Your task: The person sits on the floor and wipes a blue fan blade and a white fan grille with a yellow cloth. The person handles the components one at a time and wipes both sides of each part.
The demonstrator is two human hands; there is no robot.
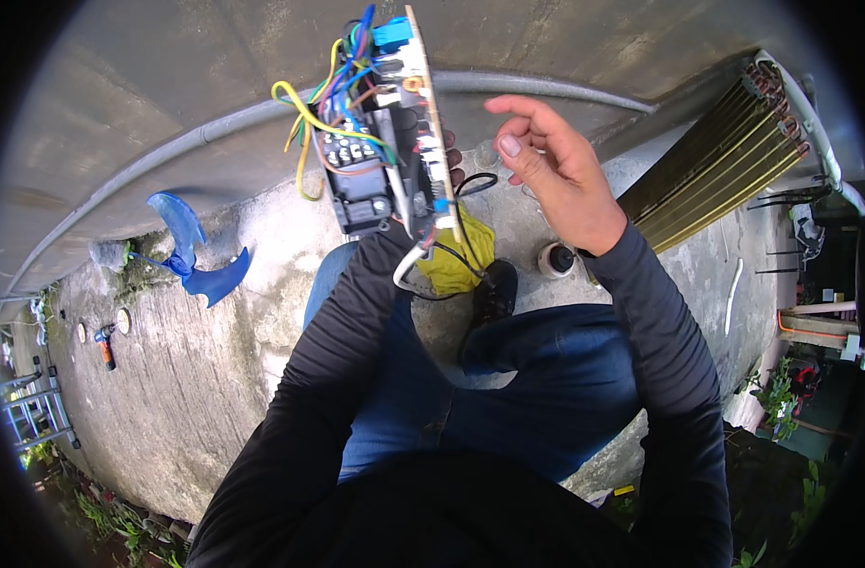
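1. In front of the knees, raised off the concrete floor (186,379), an electronic control unit (359,189) is held up by the left hand (454,159). Only some fingers are seen past its right side; the palm is hidden, so the exact grip cannot be told.
2. The circuit board (431,123) is turned nearly edge-on, while the black housing is shown beside it, perhaps so that both can be viewed at once.
3. Coloured wires (305,112) are looped out to the left, by which the right side is seemingly kept easier to approach.
4. The right hand (574,180) is poised beside the board, apart from it. Its thumb and fingers are loosely bent with a gap between, and nothing is held; free access seems to be allowed by this.
5. A white cable (409,265) is hung from the unit's lower end, near a yellow bundle (480,248), presumably because it is attached there.
6. A bottle (556,259) is stood to the right of the bundle, probably for reach. A finned coil (726,151) and a blue fan blade (179,257) are placed to either side, seemingly as a way of leaving working room.
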